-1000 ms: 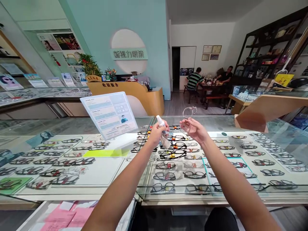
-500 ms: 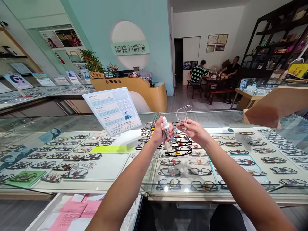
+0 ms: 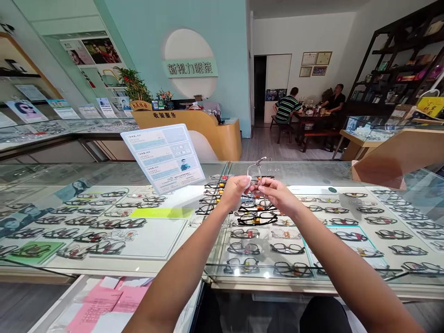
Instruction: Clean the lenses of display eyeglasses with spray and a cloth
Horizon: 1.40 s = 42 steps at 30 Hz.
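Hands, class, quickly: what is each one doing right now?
Left hand: closed; fingertips meet the clear-framed glasses; anything in its palm cannot be told.
Right hand: closed, holding the glasses.

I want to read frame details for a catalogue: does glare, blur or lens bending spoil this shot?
Head view: the glass counter carries bright reflections, hazing the displayed frames under it; the thin glasses between the left hand and right hand look small and faint; wide-angle bending curves the shelves and counter edges; the room is evenly lit.
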Tool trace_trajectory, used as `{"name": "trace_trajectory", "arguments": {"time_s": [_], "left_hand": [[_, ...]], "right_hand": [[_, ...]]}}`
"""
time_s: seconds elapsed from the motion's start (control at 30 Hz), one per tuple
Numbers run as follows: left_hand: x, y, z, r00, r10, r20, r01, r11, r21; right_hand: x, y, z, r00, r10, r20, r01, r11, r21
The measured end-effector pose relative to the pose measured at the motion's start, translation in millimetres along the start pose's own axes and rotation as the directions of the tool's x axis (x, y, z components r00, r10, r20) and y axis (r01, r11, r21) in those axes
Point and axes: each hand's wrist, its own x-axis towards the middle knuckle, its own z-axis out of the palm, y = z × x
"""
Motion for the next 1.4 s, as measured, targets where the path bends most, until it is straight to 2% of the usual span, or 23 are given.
{"name": "trace_trajectory", "arguments": {"time_s": [0.13,0.23,0.37,0.47,0.57,0.67,0.77,0.83,0.9,0.97,1.03,1.07,1.1,1.2,1.27,1.4], "left_hand": [[-2,3,0.3,1.000,0.022,-0.001,-0.022,0.999,0.028],[-1,3,-1.4,0.999,0.047,0.009,-0.048,0.997,0.053],[-2,1,-1.3,0.990,0.053,0.131,-0.071,0.988,0.137],[-5,-3,2.3,0.974,0.061,0.219,-0.114,0.964,0.239],[-5,-4,2.0,0.973,0.068,0.219,-0.122,0.962,0.244],[1,0,-13.6,0.991,0.055,0.121,-0.070,0.990,0.124],[13,2,-47.4,0.990,0.031,-0.141,-0.033,0.999,-0.012],[21,-1,-74.5,0.946,0.010,-0.323,-0.037,0.996,-0.076],[26,-8,-99.8,0.891,0.001,-0.454,-0.030,0.998,-0.055],[27,-16,-120.3,0.805,0.054,-0.591,0.015,0.994,0.111],[25,-24,-135.0,0.707,0.134,-0.694,0.137,0.937,0.320],[23,-27,-140.3,0.677,0.153,-0.720,0.221,0.891,0.397],[21,-29,-144.3,0.666,0.143,-0.732,0.315,0.836,0.450],[15,-33,-151.1,0.684,0.033,-0.729,0.530,0.664,0.527],[13,-35,-153.5,0.693,-0.029,-0.721,0.593,0.591,0.547],[11,-41,-158.6,0.688,-0.162,-0.708,0.671,0.515,0.534]], "right_hand": [[0,-2,-1,1.000,-0.018,0.017,0.017,1.000,0.022],[1,-4,-5,1.000,-0.027,-0.015,0.028,0.995,0.099],[5,-3,-12,0.992,-0.037,-0.118,0.063,0.973,0.223],[7,-1,-14,0.989,-0.043,-0.142,0.076,0.967,0.243],[6,-2,-12,0.989,-0.044,-0.138,0.076,0.968,0.240],[5,-7,-12,0.987,-0.044,-0.152,0.083,0.963,0.256],[5,-12,-17,0.982,-0.042,-0.182,0.091,0.957,0.274],[5,-14,-22,0.978,-0.036,-0.206,0.093,0.957,0.275],[6,-15,-28,0.972,-0.030,-0.232,0.094,0.958,0.272],[6,-15,-33,0.967,-0.031,-0.254,0.101,0.958,0.269],[6,-14,-38,0.962,-0.032,-0.270,0.106,0.959,0.263],[6,-13,-40,0.961,-0.032,-0.276,0.106,0.960,0.260],[6,-13,-41,0.959,-0.030,-0.281,0.105,0.961,0.257],[5,-13,-43,0.959,-0.023,-0.282,0.097,0.962,0.254],[5,-14,-44,0.960,-0.022,-0.279,0.094,0.964,0.248],[4,-16,-42,0.959,-0.032,-0.280,0.095,0.972,0.217]]}}
